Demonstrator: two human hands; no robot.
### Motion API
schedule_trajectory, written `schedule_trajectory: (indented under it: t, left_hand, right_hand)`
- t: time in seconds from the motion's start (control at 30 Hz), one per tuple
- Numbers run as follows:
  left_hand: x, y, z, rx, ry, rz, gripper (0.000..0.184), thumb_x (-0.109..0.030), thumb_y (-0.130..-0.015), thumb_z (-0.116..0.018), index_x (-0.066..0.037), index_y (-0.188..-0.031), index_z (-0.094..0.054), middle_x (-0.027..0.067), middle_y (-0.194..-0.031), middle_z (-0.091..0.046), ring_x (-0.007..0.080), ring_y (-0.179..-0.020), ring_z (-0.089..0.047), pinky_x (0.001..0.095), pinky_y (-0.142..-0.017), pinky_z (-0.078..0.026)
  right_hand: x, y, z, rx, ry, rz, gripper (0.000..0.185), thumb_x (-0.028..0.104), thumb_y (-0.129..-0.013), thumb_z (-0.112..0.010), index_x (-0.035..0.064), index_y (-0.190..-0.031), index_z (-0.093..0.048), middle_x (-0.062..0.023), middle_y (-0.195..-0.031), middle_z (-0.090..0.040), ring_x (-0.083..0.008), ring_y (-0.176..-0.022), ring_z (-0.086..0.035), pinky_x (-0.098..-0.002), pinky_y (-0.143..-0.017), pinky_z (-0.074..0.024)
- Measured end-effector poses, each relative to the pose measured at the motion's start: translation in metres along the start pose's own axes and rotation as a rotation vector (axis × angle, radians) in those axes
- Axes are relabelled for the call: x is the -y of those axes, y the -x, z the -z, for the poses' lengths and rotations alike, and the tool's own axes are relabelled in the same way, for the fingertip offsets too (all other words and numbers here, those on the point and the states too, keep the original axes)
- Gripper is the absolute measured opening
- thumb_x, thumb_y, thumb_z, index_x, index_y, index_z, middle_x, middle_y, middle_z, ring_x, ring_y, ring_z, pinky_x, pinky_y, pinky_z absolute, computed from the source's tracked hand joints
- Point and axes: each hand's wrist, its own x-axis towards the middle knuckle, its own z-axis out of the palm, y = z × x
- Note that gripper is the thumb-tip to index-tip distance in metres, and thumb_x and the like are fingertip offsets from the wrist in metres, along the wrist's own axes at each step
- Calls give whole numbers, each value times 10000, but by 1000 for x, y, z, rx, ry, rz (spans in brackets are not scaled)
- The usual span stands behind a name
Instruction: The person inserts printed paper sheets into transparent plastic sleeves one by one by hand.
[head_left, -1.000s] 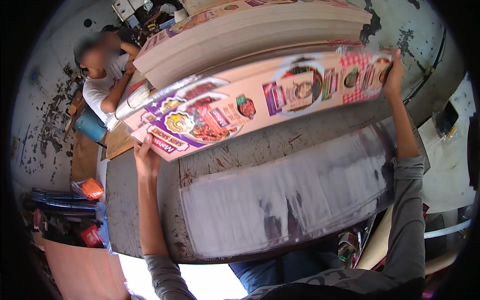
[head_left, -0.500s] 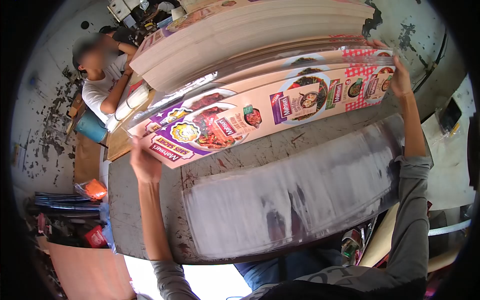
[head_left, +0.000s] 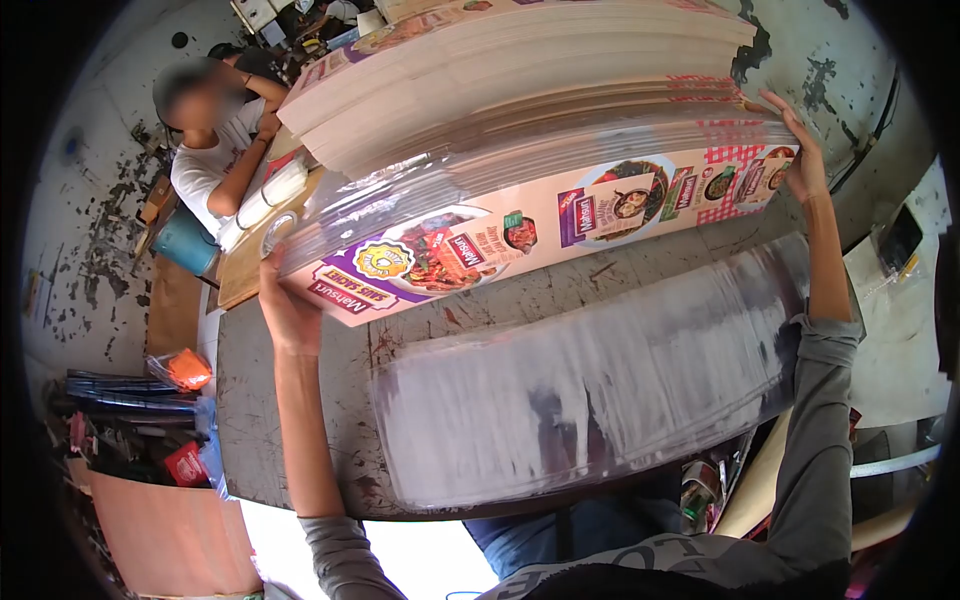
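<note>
A bundle of long printed cardboard sheets (head_left: pixel 535 262) stands tilted on its long edge, food pictures and "Mahsuri" lettering facing me. My left hand (head_left: pixel 292 312) grips its left end, thumb at the top corner. At the other end my right hand (head_left: pixel 803 165) is closed around the edge, fingers partly behind it. Clear plastic film shines along the bundle's upper edge. Closer to me, a pile of clear plastic sheets (head_left: pixel 600 385) lies flat on the grey table (head_left: pixel 330 420).
Behind the bundle rises a tall stack of cardboard sheets (head_left: pixel 530 85). A person in a white shirt (head_left: pixel 205 175) sits at a wooden table (head_left: pixel 245 280) on the left. A teal bucket (head_left: pixel 187 243) stands below, and an orange plastic bag (head_left: pixel 187 370) lies near the grey table's left side.
The front sheets, fanned apart before, now sit together as one even bundle. Both hands have stayed on its ends, and its left end has risen slightly.
</note>
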Motion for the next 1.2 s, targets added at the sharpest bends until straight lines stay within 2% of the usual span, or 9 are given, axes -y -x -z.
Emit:
schedule_trajectory:
  t: [0.07, 0.13, 0.23, 0.37, 0.47, 0.67, 0.73, 0.93, 1.2]
  left_hand:
    - [0, 3, 0, -19, 1, -13, 490, -290, -845, -505, -23, -1247, -418, 92, -1214, -509, 211, -1115, -488, 351, -950, -355]
    - [0, 2, 13, 299, 223, 4, 572, -328, -839, -521, -11, -1290, -371, 101, -1265, -463, 226, -1163, -444, 358, -988, -323]
    - [17, -13, 51, 422, 100, -28, 677, -383, -806, -573, -2, -1314, -336, 111, -1287, -432, 238, -1194, -406, 368, -1020, -291]
    - [41, -12, 69, 395, -155, 28, 741, -409, -766, -626, 10, -1304, -334, 122, -1261, -453, 237, -1172, -432, 373, -1015, -308]
    - [39, -7, 58, 355, -109, 89, 738, -345, -749, -666, 26, -1289, -326, 137, -1220, -477, 236, -1130, -473, 371, -986, -355]
    - [51, 1, 65, 208, -142, 18, 631, -177, -741, -690, 27, -1235, -354, 121, -1098, -533, 207, -1003, -547, 342, -897, -445]
    - [51, 5, 58, 152, -132, 3, 620, -171, -731, -708, 22, -1213, -370, 109, -1060, -544, 194, -965, -558, 336, -877, -456]
    - [53, 12, 24, -29, -212, -182, 618, -292, -751, -720, 47, -1159, -402, 104, -1049, -543, 168, -956, -530, 311, -892, -396]
    - [50, 23, 7, -101, -216, -273, 604, -308, -752, -719, 57, -1140, -433, 112, -1043, -552, 175, -954, -525, 307, -893, -375]
  right_hand:
    - [3, 1, -3, 20, -57, -18, 371, 315, -878, -502, 55, -1137, -558, -74, -1159, -544, -174, -1065, -512, -297, -918, -392]
    - [-4, -8, 24, 184, -43, -96, 492, 351, -886, -487, 40, -1265, -450, -94, -1272, -473, -198, -1144, -461, -317, -980, -339]
    - [-13, -5, 61, 151, -156, -153, 658, 465, -887, -448, 28, -1356, -296, -121, -1354, -388, -221, -1237, -374, -374, -1017, -288]
    - [-32, 8, 98, 89, -124, -276, 737, 495, -863, -479, 8, -1366, -250, -114, -1371, -358, -212, -1247, -348, -375, -1012, -272]
    - [-31, 9, 94, 303, 12, -304, 805, 507, -807, -562, -15, -1346, -273, -118, -1348, -382, -214, -1232, -356, -361, -995, -279]
    - [-31, 2, 125, 471, 148, -305, 790, 366, -765, -660, 6, -1344, -262, -112, -1318, -388, -241, -1203, -385, -389, -988, -303]
    - [-21, 20, 86, 234, 141, -169, 670, 334, -758, -667, -5, -1256, -374, -105, -1209, -483, -215, -1118, -466, -359, -956, -339]
    - [-40, -1, 51, 175, -25, -193, 378, 318, -780, -643, 31, -1001, -532, -44, -927, -569, -155, -906, -546, -306, -851, -396]
    - [-22, 1, 28, -88, -14, 96, 304, 270, -801, -618, 41, -982, -534, -56, -911, -574, -160, -884, -549, -303, -810, -400]
